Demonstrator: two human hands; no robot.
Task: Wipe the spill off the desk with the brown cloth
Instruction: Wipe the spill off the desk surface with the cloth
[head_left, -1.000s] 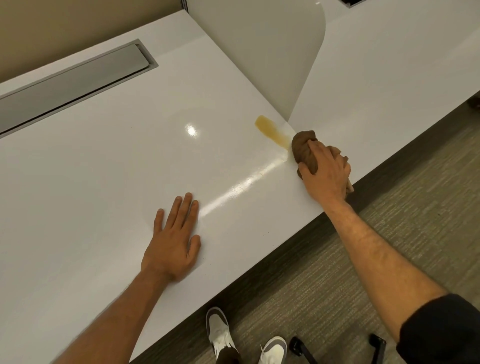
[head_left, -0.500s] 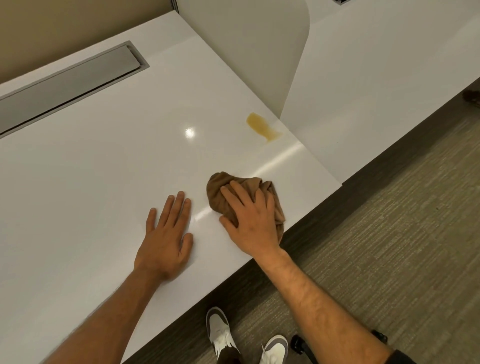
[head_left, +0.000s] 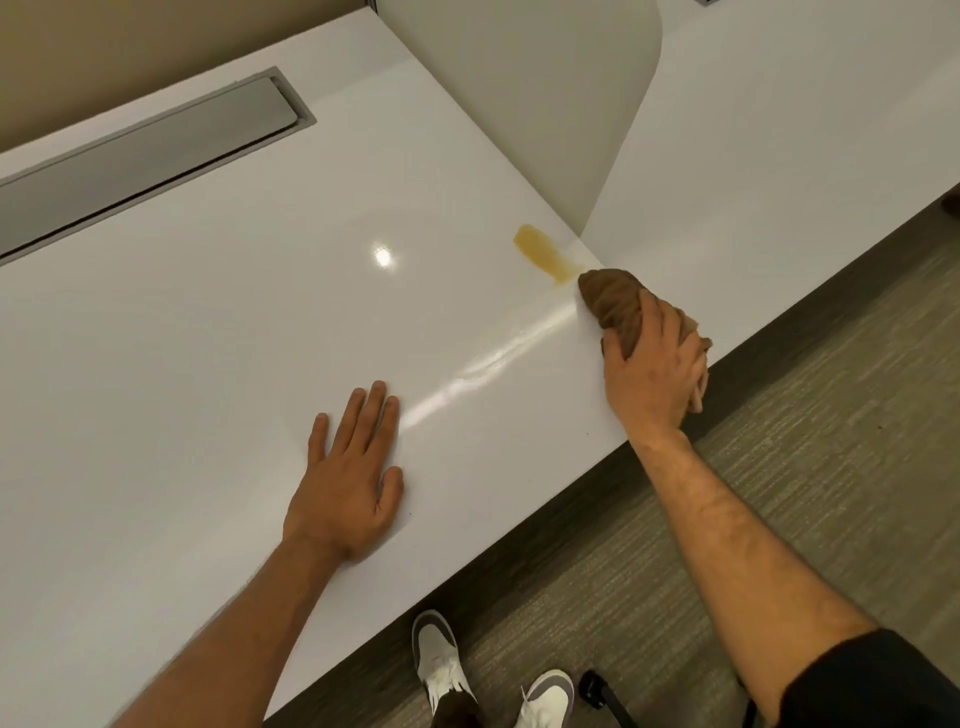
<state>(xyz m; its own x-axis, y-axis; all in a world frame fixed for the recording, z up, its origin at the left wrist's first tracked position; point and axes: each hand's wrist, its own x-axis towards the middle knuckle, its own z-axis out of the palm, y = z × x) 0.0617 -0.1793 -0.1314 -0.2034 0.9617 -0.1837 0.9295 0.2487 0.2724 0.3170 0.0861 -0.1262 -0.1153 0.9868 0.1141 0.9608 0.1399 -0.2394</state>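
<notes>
Pressing our left hand (head_left: 345, 488) flat with fingers spread on the white desk (head_left: 208, 338), we curl our right hand (head_left: 655, 371) around the bunched brown cloth (head_left: 615, 301), which sits just at four o'clock of the yellowish spill (head_left: 543, 253).

cloth (head_left: 615, 304) on desk (head_left: 208, 364) — spill (head_left: 545, 254) just left | left hand (head_left: 348, 483) nearer
</notes>
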